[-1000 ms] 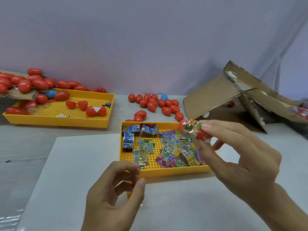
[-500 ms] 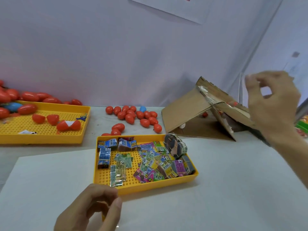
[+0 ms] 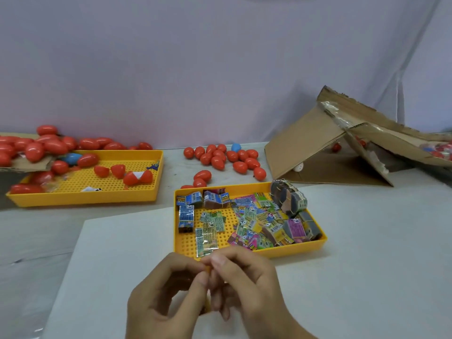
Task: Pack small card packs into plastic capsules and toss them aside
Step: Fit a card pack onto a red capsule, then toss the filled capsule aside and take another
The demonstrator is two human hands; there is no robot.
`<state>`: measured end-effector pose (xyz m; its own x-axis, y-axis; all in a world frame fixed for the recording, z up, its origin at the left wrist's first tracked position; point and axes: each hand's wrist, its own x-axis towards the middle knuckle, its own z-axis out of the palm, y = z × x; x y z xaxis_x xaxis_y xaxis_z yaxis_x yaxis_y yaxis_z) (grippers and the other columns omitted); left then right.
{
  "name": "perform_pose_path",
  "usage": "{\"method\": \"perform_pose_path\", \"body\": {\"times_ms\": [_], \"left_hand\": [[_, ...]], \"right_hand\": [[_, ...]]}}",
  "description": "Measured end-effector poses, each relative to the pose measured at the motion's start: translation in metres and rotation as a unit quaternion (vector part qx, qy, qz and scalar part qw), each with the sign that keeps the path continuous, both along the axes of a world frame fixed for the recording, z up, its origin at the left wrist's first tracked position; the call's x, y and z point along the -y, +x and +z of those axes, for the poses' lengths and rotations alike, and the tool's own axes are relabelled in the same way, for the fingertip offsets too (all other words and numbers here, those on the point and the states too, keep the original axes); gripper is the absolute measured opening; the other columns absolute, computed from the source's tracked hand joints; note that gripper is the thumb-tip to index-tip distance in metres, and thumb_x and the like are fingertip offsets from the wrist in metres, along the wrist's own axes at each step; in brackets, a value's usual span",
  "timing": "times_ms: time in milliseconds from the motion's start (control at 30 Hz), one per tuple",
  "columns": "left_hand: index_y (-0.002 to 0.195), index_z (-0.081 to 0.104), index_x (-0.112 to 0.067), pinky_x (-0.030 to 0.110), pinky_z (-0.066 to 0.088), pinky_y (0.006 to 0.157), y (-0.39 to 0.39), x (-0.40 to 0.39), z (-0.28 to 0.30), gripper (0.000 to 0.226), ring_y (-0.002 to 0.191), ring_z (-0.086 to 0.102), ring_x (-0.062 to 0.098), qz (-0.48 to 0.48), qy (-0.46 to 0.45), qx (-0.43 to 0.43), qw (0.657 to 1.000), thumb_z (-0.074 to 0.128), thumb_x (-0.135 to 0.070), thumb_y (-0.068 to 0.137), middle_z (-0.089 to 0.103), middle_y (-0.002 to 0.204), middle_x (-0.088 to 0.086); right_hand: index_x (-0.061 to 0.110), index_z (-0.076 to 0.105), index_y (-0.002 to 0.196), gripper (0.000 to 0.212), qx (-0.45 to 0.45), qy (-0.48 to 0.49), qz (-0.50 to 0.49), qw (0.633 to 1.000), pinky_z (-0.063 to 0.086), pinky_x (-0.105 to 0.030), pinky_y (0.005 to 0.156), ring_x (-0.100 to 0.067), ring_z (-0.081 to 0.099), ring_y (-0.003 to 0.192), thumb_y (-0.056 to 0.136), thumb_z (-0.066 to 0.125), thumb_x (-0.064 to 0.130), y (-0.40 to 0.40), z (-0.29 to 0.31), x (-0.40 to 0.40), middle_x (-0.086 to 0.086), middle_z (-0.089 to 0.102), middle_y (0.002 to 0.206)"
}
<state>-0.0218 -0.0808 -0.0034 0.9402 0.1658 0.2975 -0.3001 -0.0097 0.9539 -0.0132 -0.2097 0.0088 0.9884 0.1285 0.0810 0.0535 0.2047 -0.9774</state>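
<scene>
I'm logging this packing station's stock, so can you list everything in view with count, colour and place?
near tray: one, yellow, centre, on the white board.
card packs: many, multicoloured, in near tray.
far tray: one, yellow, left.
capsule halves: several, red, in far tray.
closed capsules: many red, one blue, spilling into far tray's left end.
capsule cluster: over a dozen red, one blue, on table behind near tray.
cardboard box: one, brown, collapsed, right rear.
white board: one, front.
left hand: grip on a small yellowish item, unclear.
right hand: fingertips meeting the left's.
</scene>
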Motion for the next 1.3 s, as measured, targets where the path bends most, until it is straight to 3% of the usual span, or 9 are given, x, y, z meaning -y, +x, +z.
{"method": "perform_pose_path", "body": {"times_ms": [200, 400, 533, 633, 767, 867, 1000, 1200, 1300], "left_hand": [[0.08, 0.069, -0.026, 0.023, 0.054, 0.061, 0.029, -0.015, 0.026, 0.001, 0.066, 0.064, 0.017, 0.045, 0.034, 0.059, 0.997, 0.07, -0.026, 0.079, 0.066, 0.073, 0.0], [0.104, 0.069, -0.021, 0.013, 0.047, 0.069, 0.14, -0.005, 0.061, 0.012, 0.087, 0.061, 0.004, 0.067, 0.298, -0.019, 0.952, 0.067, -0.023, 0.092, 0.067, 0.096, -0.006], [0.12, 0.068, -0.013, 0.032, 0.048, 0.089, 0.205, 0.015, 0.056, 0.033, 0.109, 0.059, 0.023, -0.008, 0.5, -0.103, 0.86, 0.064, -0.03, 0.092, 0.065, 0.117, 0.006], [0.108, 0.071, -0.011, 0.032, 0.043, 0.081, 0.227, 0.029, 0.044, 0.027, 0.108, 0.061, 0.029, -0.028, 0.61, -0.155, 0.777, 0.063, -0.028, 0.09, 0.067, 0.111, 0.01], [0.112, 0.073, -0.015, 0.031, 0.048, 0.085, 0.236, 0.026, 0.043, 0.026, 0.106, 0.062, 0.024, 0.005, 0.542, -0.121, 0.832, 0.072, -0.021, 0.087, 0.068, 0.117, 0.009], [0.125, 0.067, -0.016, 0.027, 0.048, 0.088, 0.212, 0.024, 0.059, 0.039, 0.1, 0.062, 0.012, 0.003, 0.401, -0.06, 0.914, 0.074, -0.027, 0.088, 0.069, 0.114, 0.004], [0.11, 0.071, -0.034, 0.022, 0.052, 0.083, 0.142, 0.009, 0.081, 0.035, 0.096, 0.069, 0.002, -0.052, 0.197, -0.039, 0.978, 0.076, -0.044, 0.076, 0.074, 0.102, -0.011], [0.085, 0.079, -0.044, 0.032, 0.06, 0.08, 0.056, -0.007, 0.064, 0.041, 0.105, 0.069, 0.029, -0.142, -0.012, -0.054, 0.988, 0.089, -0.059, 0.048, 0.076, 0.102, 0.006], [0.081, 0.08, -0.04, 0.025, 0.061, 0.074, 0.034, 0.0, 0.043, 0.058, 0.095, 0.074, 0.022, -0.166, -0.065, -0.063, 0.982, 0.091, -0.069, 0.031, 0.078, 0.095, 0.008]], "right_hand": [[0.011, 0.073, 0.077, 0.038, -0.026, 0.025, 0.013, 0.999, 0.033, -0.019, 0.038, -0.015, 0.05, 0.042, 0.072, 0.067, 0.048, 0.008, -0.005, 0.005, -0.006, 0.058, 0.058], [0.012, 0.073, 0.073, 0.035, -0.026, 0.03, 0.045, 0.998, 0.035, -0.017, 0.039, -0.013, 0.047, 0.041, 0.072, 0.066, 0.046, 0.009, -0.006, 0.003, -0.006, 0.057, 0.056], [0.014, 0.073, 0.072, 0.036, -0.041, 0.027, 0.061, 0.997, 0.037, -0.018, 0.041, -0.014, 0.046, 0.04, 0.07, 0.066, 0.049, 0.01, -0.005, 0.004, -0.006, 0.057, 0.054], [0.016, 0.073, 0.071, 0.035, -0.045, 0.024, 0.065, 0.997, 0.038, -0.019, 0.044, -0.013, 0.046, 0.042, 0.071, 0.066, 0.051, 0.011, -0.005, 0.006, -0.005, 0.057, 0.054], [0.022, 0.073, 0.071, 0.033, -0.048, 0.009, 0.071, 0.996, 0.04, -0.019, 0.048, -0.01, 0.047, 0.044, 0.073, 0.064, 0.053, 0.01, -0.003, 0.006, -0.001, 0.058, 0.055], [0.024, 0.072, 0.071, 0.03, -0.044, 0.003, 0.068, 0.997, 0.04, -0.018, 0.049, -0.009, 0.047, 0.044, 0.075, 0.064, 0.052, 0.011, -0.002, 0.007, 0.001, 0.059, 0.056], [0.018, 0.071, 0.073, 0.03, -0.037, 0.006, 0.062, 0.997, 0.039, -0.017, 0.048, -0.009, 0.046, 0.044, 0.081, 0.063, 0.046, 0.012, 0.001, 0.007, -0.002, 0.057, 0.057], [0.008, 0.069, 0.072, 0.044, -0.057, 0.042, 0.048, 0.996, 0.034, -0.021, 0.043, -0.015, 0.042, 0.042, 0.091, 0.054, 0.044, 0.008, 0.01, 0.007, -0.006, 0.054, 0.054], [0.003, 0.068, 0.077, 0.054, -0.067, 0.031, 0.078, 0.994, 0.032, -0.021, 0.039, -0.014, 0.039, 0.037, 0.094, 0.049, 0.05, 0.002, 0.013, 0.009, -0.01, 0.053, 0.052]]}}
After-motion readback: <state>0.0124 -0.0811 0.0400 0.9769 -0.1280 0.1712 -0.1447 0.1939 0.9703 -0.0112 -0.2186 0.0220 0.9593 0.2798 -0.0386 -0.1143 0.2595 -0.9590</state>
